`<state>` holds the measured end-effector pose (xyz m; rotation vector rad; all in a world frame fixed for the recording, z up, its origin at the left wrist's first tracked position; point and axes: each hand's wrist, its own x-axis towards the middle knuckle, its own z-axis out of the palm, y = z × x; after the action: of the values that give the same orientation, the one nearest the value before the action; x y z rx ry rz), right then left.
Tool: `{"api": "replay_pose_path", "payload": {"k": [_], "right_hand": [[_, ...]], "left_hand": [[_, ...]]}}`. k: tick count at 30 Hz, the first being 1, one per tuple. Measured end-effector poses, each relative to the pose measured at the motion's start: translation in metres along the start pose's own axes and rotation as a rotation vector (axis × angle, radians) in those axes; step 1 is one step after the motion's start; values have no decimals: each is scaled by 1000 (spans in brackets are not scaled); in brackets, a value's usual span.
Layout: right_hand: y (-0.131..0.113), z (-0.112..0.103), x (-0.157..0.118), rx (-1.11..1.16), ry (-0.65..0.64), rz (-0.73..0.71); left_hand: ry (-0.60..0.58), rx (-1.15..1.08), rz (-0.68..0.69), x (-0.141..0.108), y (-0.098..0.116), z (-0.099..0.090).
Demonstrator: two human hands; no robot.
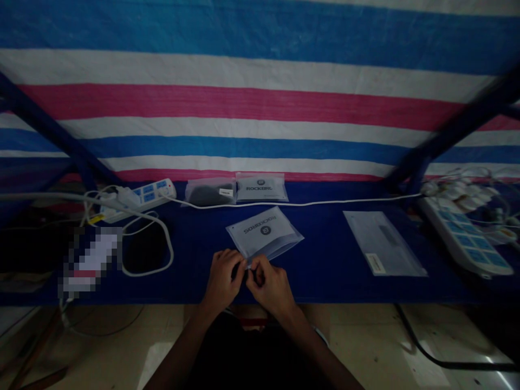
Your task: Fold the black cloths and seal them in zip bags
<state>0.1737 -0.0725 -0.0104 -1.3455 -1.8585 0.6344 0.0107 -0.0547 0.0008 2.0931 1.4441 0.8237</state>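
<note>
A translucent zip bag (266, 230) with an upside-down ROCKBROS print lies tilted on the blue table in front of me. My left hand (225, 275) pinches its near edge, thumb and forefinger pressed together. Close beside it, my right hand (268, 283) pinches the same edge at the near corner, with the fingers curled. The fingertips of both hands almost meet there. What exactly lies between them is too small to make out beyond the bag's edge.
Two more bags, one with a dark item (209, 193) and one printed bag (261, 188), lie at the back behind a white cable (309, 203). Another bag (384, 244) is at right. Power strips stand left (148, 196) and right (471, 238). A striped sheet (260, 103) hangs behind.
</note>
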Motion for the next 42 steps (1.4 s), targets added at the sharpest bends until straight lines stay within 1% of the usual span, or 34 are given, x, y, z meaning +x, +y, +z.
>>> {"api": "replay_pose_path", "payload": {"k": [5,8,11,15,25,32,37,42], "right_hand": [[-1,-2,2,32,20,29],[-1,-3,3,67,54,55],[-1,-3,4,107,79,84],[-2,-5,6,132,75,92],[1,-4,7,105,52,78],[1,-2,5,53,43,58],[4,-3,6,26,92,50],[8,-7,9,1,140,94]], "left_hand": [[4,-1,-4,0,3,-3],[16,-13,-10,0,4,-3],[52,-37,-15,0,3,-2],[104,-34,-55,0,2,2],[76,25,-89,1,0,5],[74,-51,-83,0,1,1],[74,-129,-98,-1,3,-5],[85,-207,-100,-3,1,-11]]}}
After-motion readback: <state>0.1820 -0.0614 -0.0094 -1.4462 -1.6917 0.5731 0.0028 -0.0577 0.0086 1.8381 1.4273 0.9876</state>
